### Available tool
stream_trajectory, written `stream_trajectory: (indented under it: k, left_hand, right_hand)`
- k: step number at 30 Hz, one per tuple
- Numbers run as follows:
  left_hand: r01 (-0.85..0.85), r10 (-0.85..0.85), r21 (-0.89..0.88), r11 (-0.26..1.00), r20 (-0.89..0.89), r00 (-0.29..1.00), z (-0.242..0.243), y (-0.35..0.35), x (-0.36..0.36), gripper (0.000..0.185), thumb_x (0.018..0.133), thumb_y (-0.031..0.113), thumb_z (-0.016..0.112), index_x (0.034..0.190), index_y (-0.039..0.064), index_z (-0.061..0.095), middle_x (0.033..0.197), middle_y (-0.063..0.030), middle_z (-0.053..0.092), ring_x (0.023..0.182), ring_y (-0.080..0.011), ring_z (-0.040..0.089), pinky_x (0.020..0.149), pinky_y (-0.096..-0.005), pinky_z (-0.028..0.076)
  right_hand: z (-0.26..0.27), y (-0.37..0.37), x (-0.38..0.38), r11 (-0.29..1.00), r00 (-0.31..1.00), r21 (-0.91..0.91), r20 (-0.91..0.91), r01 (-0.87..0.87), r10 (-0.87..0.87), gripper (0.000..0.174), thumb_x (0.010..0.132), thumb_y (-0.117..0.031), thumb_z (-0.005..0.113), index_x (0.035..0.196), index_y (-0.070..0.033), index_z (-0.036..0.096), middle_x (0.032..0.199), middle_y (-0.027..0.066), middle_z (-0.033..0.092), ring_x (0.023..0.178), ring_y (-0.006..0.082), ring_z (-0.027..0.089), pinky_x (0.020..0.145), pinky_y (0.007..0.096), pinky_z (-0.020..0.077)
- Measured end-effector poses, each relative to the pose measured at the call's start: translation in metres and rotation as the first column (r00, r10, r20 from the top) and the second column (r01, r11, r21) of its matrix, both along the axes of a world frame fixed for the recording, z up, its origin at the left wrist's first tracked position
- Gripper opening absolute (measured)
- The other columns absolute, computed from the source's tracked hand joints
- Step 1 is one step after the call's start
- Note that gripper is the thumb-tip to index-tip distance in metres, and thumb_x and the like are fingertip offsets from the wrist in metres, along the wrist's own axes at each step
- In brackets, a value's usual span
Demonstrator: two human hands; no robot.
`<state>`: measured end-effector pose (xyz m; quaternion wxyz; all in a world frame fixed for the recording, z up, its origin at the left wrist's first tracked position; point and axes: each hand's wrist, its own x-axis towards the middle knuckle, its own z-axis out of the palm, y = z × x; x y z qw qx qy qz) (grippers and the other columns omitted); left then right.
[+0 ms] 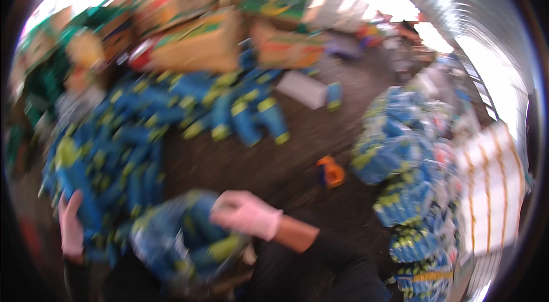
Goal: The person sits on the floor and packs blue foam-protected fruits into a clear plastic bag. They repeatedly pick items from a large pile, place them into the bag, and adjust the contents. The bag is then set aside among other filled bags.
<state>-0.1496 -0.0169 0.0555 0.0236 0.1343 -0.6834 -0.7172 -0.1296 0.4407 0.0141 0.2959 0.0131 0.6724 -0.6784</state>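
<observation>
My left hand point(71, 227), in a pink glove, is at the left edge of the view. It grips a blue cylindrical item with a lime-green end point(79, 186), which stands out larger than the heap behind it. Low in the middle is a clear plastic bag point(156, 231) with several of the same blue and green items inside. Over the bag's right side is my right hand point(246, 215), also pink-gloved, with its fingers curled. Motion blur hides whether those fingers hold the bag's edge.
A heap of blue and green items point(137, 130) curves along the left and back of the dark ground point(240, 165). Cardboard boxes point(197, 47) are stacked behind it. An orange tape dispenser or similar tool point(332, 172) lies right of centre. Filled bags point(394, 147) and white foam boxes point(489, 190) line the right.
</observation>
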Motion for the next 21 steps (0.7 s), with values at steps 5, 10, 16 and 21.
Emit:
stream_trajectory:
  k: [5,10,16,21]
  left_hand:
    - [0.121,-0.245,0.354,0.927,0.33,0.912,0.057,0.068,0.119,0.066,0.103,0.053,0.054,0.142,-0.001,0.05,0.108,-0.0209,0.069,0.088,-0.0281,0.071,0.08,-0.0428,0.061]
    - [-0.013,-0.633,0.757,0.653,0.556,0.538,-0.009,0.137,0.158,0.069,0.108,0.058,0.039,0.146,0.0,0.045,0.12,-0.024,0.065,0.096,-0.0332,0.068,0.09,-0.0469,0.057]
    - [0.097,-0.531,0.744,0.661,0.373,0.761,-0.118,0.234,0.094,0.052,0.109,0.05,0.048,0.135,0.006,0.059,0.109,-0.0103,0.071,0.096,-0.0247,0.069,0.088,-0.0405,0.058]
    - [0.09,-0.609,0.831,0.548,0.324,0.724,-0.157,0.266,0.079,0.047,0.103,0.032,0.064,0.142,0.007,0.059,0.133,-0.0091,0.068,0.127,-0.0264,0.062,0.116,-0.0436,0.043]
  right_hand:
    - [0.004,0.004,-0.004,0.986,0.991,-0.152,0.129,0.065,-0.046,0.019,0.098,-0.023,0.069,0.102,-0.004,0.067,0.08,-0.0001,0.062,0.067,0.0046,0.055,0.057,0.0195,0.0398]
    - [-0.011,0.003,0.002,0.974,0.984,-0.21,0.171,0.082,-0.046,0.016,0.096,-0.018,0.071,0.101,-0.004,0.067,0.083,0.001,0.065,0.068,0.0053,0.056,0.059,0.0217,0.0428]
    - [-0.028,0.004,0.004,0.955,0.984,-0.262,0.147,0.138,-0.102,0.019,0.093,-0.016,0.076,0.105,-0.003,0.069,0.09,0.0035,0.067,0.079,0.0104,0.062,0.07,0.0279,0.0535]
    - [-0.033,-0.004,0.003,0.954,0.994,-0.293,0.1,0.065,-0.037,0.024,0.097,-0.025,0.071,0.086,-0.01,0.056,0.075,-0.0018,0.053,0.063,0.0068,0.048,0.055,0.0241,0.041]
